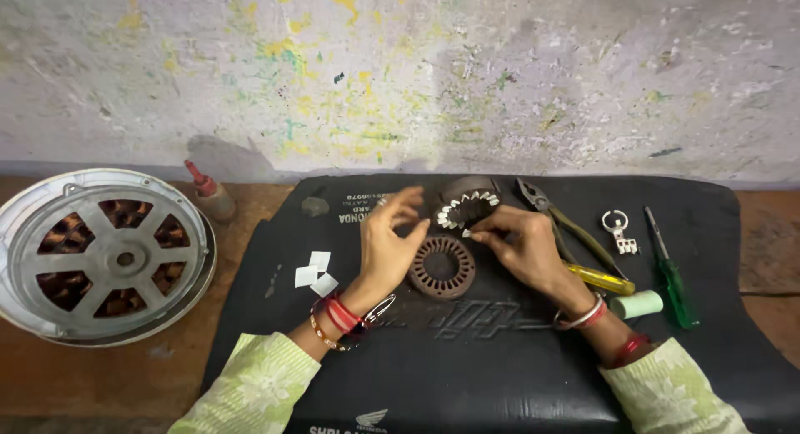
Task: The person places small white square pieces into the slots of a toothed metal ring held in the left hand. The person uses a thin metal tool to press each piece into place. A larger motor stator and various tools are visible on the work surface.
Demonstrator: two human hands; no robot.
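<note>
Where the two hands meet over the black mat [500,376], a dark slotted stator ring [465,207] lined with white insulation slips is held tilted on edge. Left hand [387,242]: grip partly open, fingertips spread and touching the ring's near-left rim, nothing enclosed. Right hand [525,246]: grip pinched closed on a small white paper slip [467,232], pressed at the ring's lower edge.

Just below the grip lies a second stator ring [442,267], brown, flat on the mat, slots bare. Left of the grip, a few loose white paper squares [315,271] lie on the mat. Right of the grip: pliers with yellow handles [575,238], then a metal key ring with clip [618,230], then a green-handled screwdriver [671,276]; a pale green roll [637,304] sits near the right wrist.

Mat covers a worn reddish-brown counter [250,201]. Well left of the grip, off the mat, rests a round grey metal motor housing [104,255] with copper windings showing through its openings; a small red-tipped bottle [212,194] stands between it and the mat.

Beyond the counter, a rough plaster wall [417,67], whitish, flecked with yellow and green paint.
</note>
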